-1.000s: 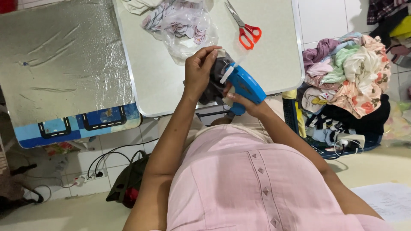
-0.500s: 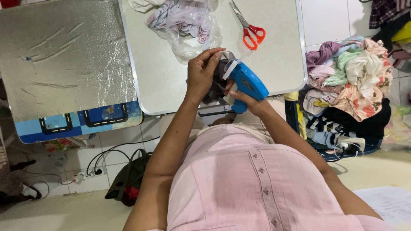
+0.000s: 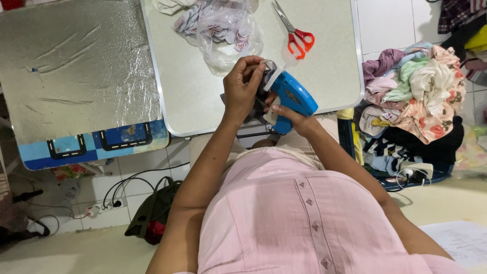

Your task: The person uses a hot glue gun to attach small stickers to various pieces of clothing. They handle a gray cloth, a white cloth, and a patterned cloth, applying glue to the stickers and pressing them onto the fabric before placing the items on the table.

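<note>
Your right hand (image 3: 289, 114) grips the blue tagging gun (image 3: 293, 96) just below the scissors (image 3: 297, 31); your left hand (image 3: 243, 86) pinches its tip, hiding whatever's underneath.

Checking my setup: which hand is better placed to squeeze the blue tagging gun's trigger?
Probably the right hand: its grip already wraps the blue tagging gun at the handle, while the left hand is busy at the front end.

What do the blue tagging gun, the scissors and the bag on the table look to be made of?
Tagging gun: glossy blue moulded plastic, smooth with highlights. Scissors: bright metal blades, shiny red handles, likely plastic. Bag: thin clear plastic film, crinkled, contents showing through.
</note>
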